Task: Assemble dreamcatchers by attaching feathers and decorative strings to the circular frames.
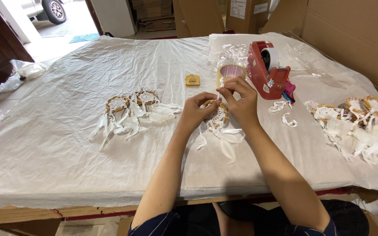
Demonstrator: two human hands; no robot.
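White crinkled sheeting covers the wide worktable (66,144) in front of us, and brown cardboard boxes (355,39) stand behind it along the far edge. On the right lies a heap of small wicker-ringed dreamcatchers with white feathers and ribbons (359,122); on the left lies a smaller pair of the same kind (132,109), well apart from our hands. Beyond our hands sits a red desktop tape dispenser (267,70), with a roll of clear packing tape (231,71) just beside it and a small yellow square packet (192,79) a little further left. At the centre, directly under and between our hands, is the single dreamcatcher we are working on (217,117): a small round hoop of tan wicker with a white crocheted web, its white ribbons and feathers trailing toward us across the sheet, so its long axis runs from the hoop at the far end to the tails at the near end. Our left hand (195,111) is curled around the hoop's left edge and steadies it. Our right hand (241,102) sits at the hoop's upper right and pinches a thin white strand (219,92) at the top between thumb and fingertips. Both hands touch it, and the right is the one nearer that strand.
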